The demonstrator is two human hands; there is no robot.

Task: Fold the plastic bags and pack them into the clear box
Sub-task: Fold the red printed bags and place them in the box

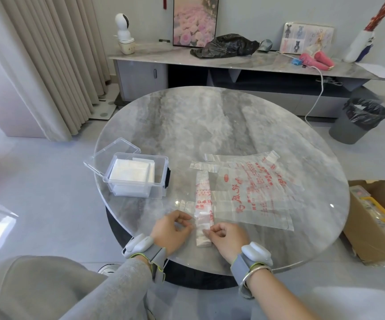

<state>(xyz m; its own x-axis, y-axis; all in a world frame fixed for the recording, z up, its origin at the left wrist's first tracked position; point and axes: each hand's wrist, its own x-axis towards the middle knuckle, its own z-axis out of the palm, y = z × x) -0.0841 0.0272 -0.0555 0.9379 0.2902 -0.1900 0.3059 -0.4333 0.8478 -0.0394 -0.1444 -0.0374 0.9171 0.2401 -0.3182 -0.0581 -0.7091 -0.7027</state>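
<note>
In the lower middle of the frame, a long, narrow folded bag strip (202, 204) of clear plastic with red print lies on the round grey marble-look table (210, 123), running from the table's near edge up toward the centre. The left hand (170, 229) sits just left of the strip's near end, its fingers curled and its thumb and forefinger pinching the strip's left edge. The right hand (227, 236) mirrors it on the other side, fingers curled under and fingertips (206, 230) nipping the right edge. Both wrists wear grey bands carrying white devices. Just right of the strip, and partly under it, a flat clear bag (253, 188) with red lettering lies spread out, its handles pointing toward the upper part of the frame. To the left of the strip stands a clear plastic box (161, 179), rectangular, with its hinged lid (110, 155) tipped open to the left and white folded bags (131, 174) stacked inside. Along the top of the frame a grey sideboard (233, 63) holds a crumpled black plastic bag (226, 46). A grey lined waste bin (357, 121) stands at the right edge, with an open cardboard box (367, 229) below it.
</note>
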